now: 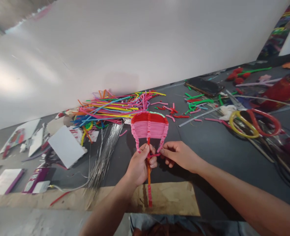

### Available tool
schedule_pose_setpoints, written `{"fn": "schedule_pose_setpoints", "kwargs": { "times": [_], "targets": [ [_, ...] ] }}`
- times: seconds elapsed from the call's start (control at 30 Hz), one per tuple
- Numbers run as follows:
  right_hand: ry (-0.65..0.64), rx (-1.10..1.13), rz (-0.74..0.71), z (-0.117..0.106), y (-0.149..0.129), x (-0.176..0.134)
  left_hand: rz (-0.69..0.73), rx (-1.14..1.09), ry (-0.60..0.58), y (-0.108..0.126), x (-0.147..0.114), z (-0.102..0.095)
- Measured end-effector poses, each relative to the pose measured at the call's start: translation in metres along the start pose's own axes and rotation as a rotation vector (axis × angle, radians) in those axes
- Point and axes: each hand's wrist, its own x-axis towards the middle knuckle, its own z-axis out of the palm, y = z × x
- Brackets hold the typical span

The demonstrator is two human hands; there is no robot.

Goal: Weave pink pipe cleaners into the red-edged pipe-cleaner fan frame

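Craftwork (142, 130) of fuzzy stems stands at the middle of the scene, held up over the near part of the dark table (208, 141): a flared, fan-like panel, red along its far edge and pink below, with crinkled pink ribs at both sides and one down the centre. From its narrow near end runs a stem (149, 177), orange above and pink to red at the tip, reaching over a brown cardboard strip (171, 196); I cannot tell whether the tip touches it. The left hand (140, 165) grasps the piece where panel and stem meet, thumb on top and fingers curled round behind. The right hand (178, 155) pinches the near end of the right rib between thumb and forefinger, its other fingers loosely bent. Just beyond the work, toward the far left, lies a heap of coloured stems (110, 109), mixed pink, yellow, blue and orange. A sheaf of thin wires (105, 152) stretches nearer on the left, beside a tilted white card (66, 146). Over on the right I see scissors (252, 115) with one yellow and one red loop, a dark phone (204, 86) farther back among short green and red snippets (194, 105), and a red can (280, 90) at the far right.
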Motion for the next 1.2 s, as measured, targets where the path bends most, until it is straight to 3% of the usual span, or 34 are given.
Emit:
{"fn": "schedule_pose_setpoints", "kwargs": {
  "times": [0.3,0.53,0.7,1.0,1.1,1.2],
  "targets": [
    [-0.041,-0.035,0.001,-0.002,0.002,0.001,0.017,-0.031,0.045,-0.004,0.002,-0.002],
    [-0.064,0.056,0.043,-0.008,-0.002,0.0,0.022,0.034,-0.02,0.001,0.001,-0.003],
    [0.039,0.201,0.072,-0.013,-0.005,-0.001,0.073,0.053,-0.002,0.002,-0.001,-0.005],
    [0.098,-0.174,-0.036,-0.005,-0.003,-0.003,0.178,0.255,-0.023,-0.014,-0.001,-0.002],
    [0.079,-0.156,-0.024,-0.006,-0.003,-0.003,0.183,0.264,0.005,-0.013,-0.001,-0.002],
    [0.032,0.004,0.006,-0.009,-0.004,-0.003,0.162,0.213,0.015,-0.009,-0.001,-0.003]
  ]
}}
